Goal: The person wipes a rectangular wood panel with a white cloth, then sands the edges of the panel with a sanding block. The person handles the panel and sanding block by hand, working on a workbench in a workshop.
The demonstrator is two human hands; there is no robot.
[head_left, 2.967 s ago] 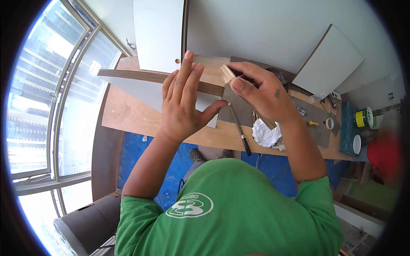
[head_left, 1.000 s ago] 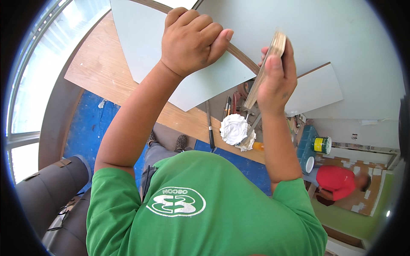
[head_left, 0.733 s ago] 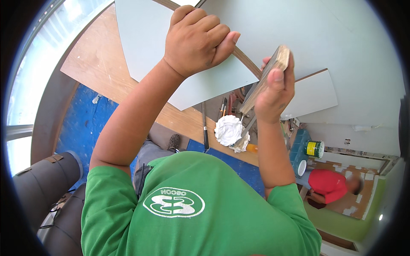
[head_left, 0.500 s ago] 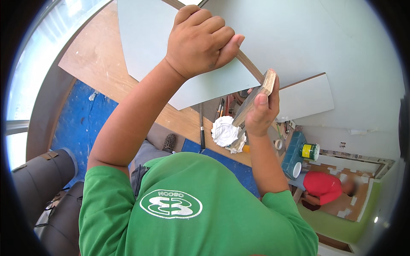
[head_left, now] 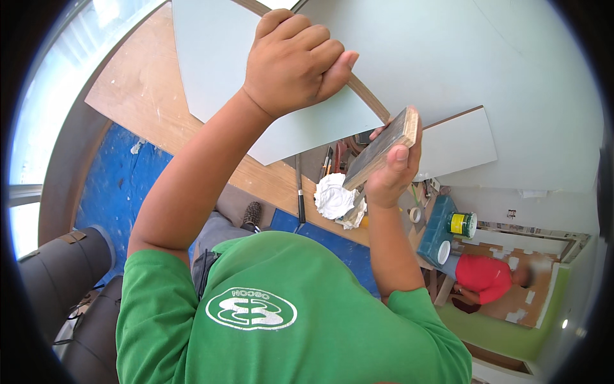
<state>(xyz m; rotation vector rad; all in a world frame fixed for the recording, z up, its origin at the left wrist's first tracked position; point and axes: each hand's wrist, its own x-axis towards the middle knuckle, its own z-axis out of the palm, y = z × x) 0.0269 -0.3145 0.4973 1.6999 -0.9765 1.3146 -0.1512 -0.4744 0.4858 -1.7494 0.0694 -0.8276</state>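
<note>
My left hand (head_left: pixel 294 63) is closed over the wood-coloured edge of a large white panel (head_left: pixel 300 131), knuckles up; its fingertips are hidden. My right hand (head_left: pixel 391 168) grips a flat wooden block (head_left: pixel 382 147) with a dark grey face and a pale layered edge. The block is tilted beside the panel's near right corner, and I cannot tell whether they touch. Below the block, a mound of white paste (head_left: pixel 335 197) sits on the wooden work surface (head_left: pixel 256 179).
A long tool with a black handle (head_left: pixel 300 205) lies left of the paste. Right of my right hand stand a teal case (head_left: pixel 437 224) and a green-and-yellow tub (head_left: pixel 462 224). A person in a red shirt (head_left: pixel 483 280) is farther right. Blue sheeting (head_left: pixel 121 173) covers the floor.
The wooden block has turned in my right hand, so more of its dark face shows. My left hand keeps its grip and appears slightly farther left, along with the whole view.
</note>
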